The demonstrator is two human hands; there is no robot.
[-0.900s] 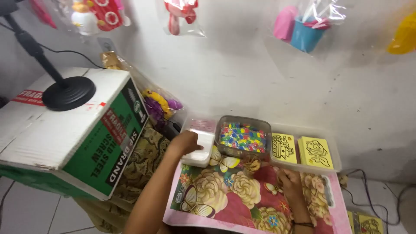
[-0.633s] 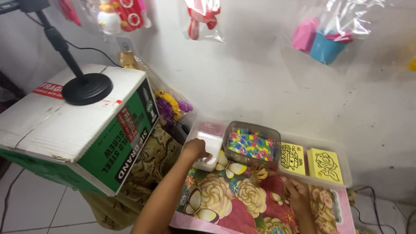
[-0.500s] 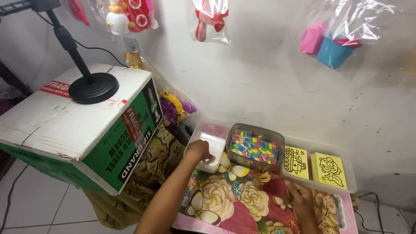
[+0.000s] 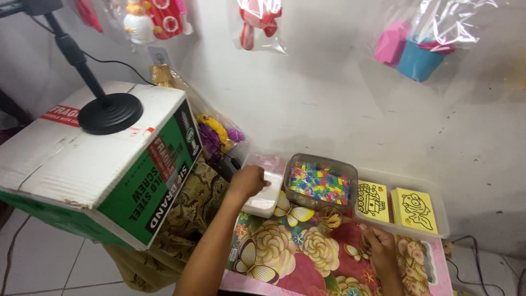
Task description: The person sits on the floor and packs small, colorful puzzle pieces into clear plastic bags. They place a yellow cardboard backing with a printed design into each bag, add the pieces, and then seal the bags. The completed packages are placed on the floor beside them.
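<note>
My left hand [image 4: 248,181] reaches forward and grips the near left edge of a white shallow plastic tray [image 4: 268,186] lying at the table's back left. Just right of it stands a clear tub [image 4: 321,182] filled with small multicoloured pieces. My right hand [image 4: 379,246] rests on the flower-patterned tablecloth [image 4: 285,246] with its fingers curled in front of a clear tray [image 4: 402,205]; whether they hold anything is hidden. That tray holds two yellow picture cards.
A large white and green cardboard box [image 4: 98,159] stands left of the table with a black round stand base [image 4: 109,113] on top. Bagged toys hang on the white wall [image 4: 329,82]. Purple and yellow items [image 4: 216,134] sit behind the box.
The view has shifted so the box and table sit further right and lower. My left hand stays on the white tray; my right hand stays on the cloth.
</note>
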